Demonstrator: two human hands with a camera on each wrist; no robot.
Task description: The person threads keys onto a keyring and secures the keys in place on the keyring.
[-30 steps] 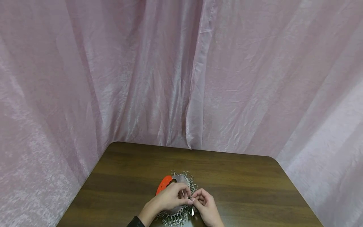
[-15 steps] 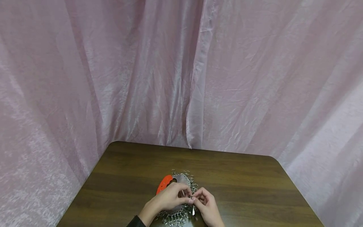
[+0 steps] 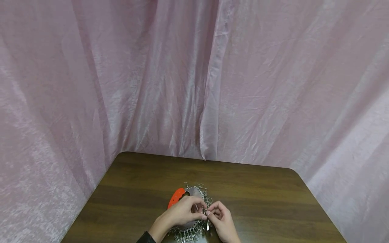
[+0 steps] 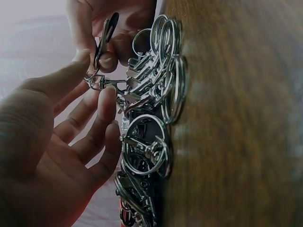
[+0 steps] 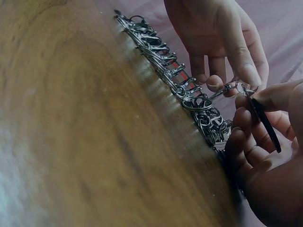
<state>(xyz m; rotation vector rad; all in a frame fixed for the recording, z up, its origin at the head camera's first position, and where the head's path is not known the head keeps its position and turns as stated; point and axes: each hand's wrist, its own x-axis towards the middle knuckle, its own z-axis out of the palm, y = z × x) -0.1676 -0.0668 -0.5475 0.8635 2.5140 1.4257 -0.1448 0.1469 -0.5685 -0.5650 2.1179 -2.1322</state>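
My left hand (image 3: 181,212) reaches over a grey metal plate (image 3: 195,191) with an orange handle (image 3: 175,198). Its thumb and fingertips pinch a small ring with a swivel clasp (image 4: 110,83). From my right hand (image 3: 224,221), thumb and forefinger grip a slim flat piece (image 5: 266,122), dark on one face and silvery on the other. That piece meets the small ring at the fingertips of both hands; its kind I cannot tell. Split rings with clasps (image 4: 147,142) hang along the plate's toothed edge. My left hand hides part of the plate.
A brown wooden table (image 3: 261,199) lies under the plate and hands. Pink curtains (image 3: 258,84) hang behind the table and at both sides. More rings (image 3: 186,234) fan out at the plate's near edge.
Both hands stay nearly in place, fingertips together at the small ring. The slim piece below my right fingers has shifted and turned slightly.
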